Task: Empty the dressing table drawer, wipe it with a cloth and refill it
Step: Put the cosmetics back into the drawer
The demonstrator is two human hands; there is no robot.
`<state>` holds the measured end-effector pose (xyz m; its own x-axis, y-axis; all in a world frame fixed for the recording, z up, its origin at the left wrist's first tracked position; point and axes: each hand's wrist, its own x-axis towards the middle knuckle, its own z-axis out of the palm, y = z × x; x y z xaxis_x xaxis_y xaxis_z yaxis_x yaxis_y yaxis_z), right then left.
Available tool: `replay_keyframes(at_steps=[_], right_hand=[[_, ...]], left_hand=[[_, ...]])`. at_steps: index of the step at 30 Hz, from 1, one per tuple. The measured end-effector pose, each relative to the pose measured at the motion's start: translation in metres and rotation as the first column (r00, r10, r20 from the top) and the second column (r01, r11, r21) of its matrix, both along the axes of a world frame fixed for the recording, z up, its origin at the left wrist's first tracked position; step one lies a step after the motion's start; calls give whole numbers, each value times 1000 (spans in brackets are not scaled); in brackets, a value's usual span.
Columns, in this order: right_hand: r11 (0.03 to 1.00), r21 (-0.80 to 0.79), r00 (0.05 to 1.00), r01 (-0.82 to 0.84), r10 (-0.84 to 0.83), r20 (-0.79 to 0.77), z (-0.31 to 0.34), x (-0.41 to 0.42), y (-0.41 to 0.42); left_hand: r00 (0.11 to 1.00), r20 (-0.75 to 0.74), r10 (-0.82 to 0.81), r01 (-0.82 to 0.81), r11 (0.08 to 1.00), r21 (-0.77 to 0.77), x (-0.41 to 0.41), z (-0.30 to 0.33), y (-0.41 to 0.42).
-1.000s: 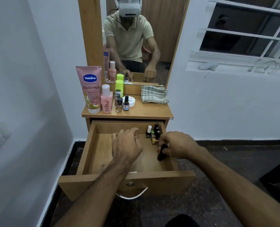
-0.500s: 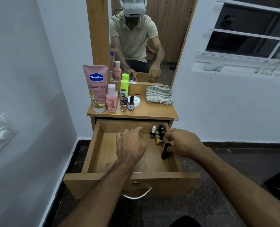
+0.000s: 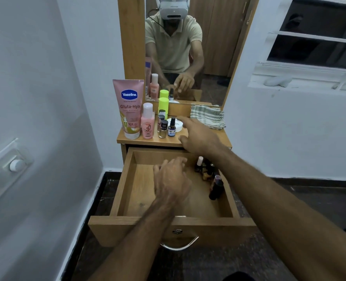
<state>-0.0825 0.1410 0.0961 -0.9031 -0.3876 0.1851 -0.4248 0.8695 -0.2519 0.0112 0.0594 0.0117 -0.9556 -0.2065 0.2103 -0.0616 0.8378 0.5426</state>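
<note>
The wooden drawer (image 3: 127,191) is pulled out. Several small bottles (image 3: 205,169) stand in its back right corner, and a dark bottle (image 3: 215,188) stands just in front of them. My left hand (image 3: 171,177) hovers inside the drawer, fingers loosely spread, holding nothing. My right hand (image 3: 198,134) reaches over the table top (image 3: 164,141), open and empty, its fingers near a white jar (image 3: 178,125) and a small dark bottle (image 3: 171,128). A folded checked cloth (image 3: 207,116) lies at the back right of the top.
A pink Vaseline tube (image 3: 129,108), a pink bottle (image 3: 147,124), a green-capped bottle (image 3: 163,106) and small vials (image 3: 163,128) crowd the top's left side. Behind is a mirror (image 3: 208,47). A white wall with a switch plate (image 3: 8,167) stands left, a window ledge (image 3: 301,82) right.
My right hand let go of the dark bottle in the drawer and moved up to the table top near the white jar. The left hand stayed in the drawer.
</note>
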Motion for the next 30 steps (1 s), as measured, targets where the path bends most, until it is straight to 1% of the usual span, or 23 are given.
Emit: replay_keyframes(at_steps=[3,5,6,10,17,19,22,24,28,30], right_hand=[[999,45,1000,2,-2,15,1,-20,-16],[998,69,1000,3,-5,25,-1,-30,-21],[999,51,1000,0,-1,16,-1,-33,-21],[995,-103,998,8,-14,-59,-3,-37,-16],[980,-201,999,9,-17,-37,4,-15,33],[986,-163,999,15,-11,30,6,-3,50],[1000,-23,984,9,-5,177,1,15,67],[999,39,968,10,-20,251,-9,25,73],[984,179,962,24,-72,263,-30,30,79],[976,215,963,41,-96,253,-38,29,80]], left_hand=[[1000,8,7,-8,999,33,-1,1,0],[1000,-15,20,-20,998,56,-1,0,0],[999,-30,25,-23,998,66,-2,-1,0],[998,-56,18,-14,997,82,-3,-1,-1],[998,-67,8,-2,996,87,-2,-3,0],[997,-78,6,0,996,84,-1,-3,0],[996,-87,9,-2,997,83,-1,-3,1],[996,-89,14,-7,997,82,0,-4,0],[996,-83,12,-6,998,69,1,-4,1],[997,-75,12,-7,998,63,2,-4,1]])
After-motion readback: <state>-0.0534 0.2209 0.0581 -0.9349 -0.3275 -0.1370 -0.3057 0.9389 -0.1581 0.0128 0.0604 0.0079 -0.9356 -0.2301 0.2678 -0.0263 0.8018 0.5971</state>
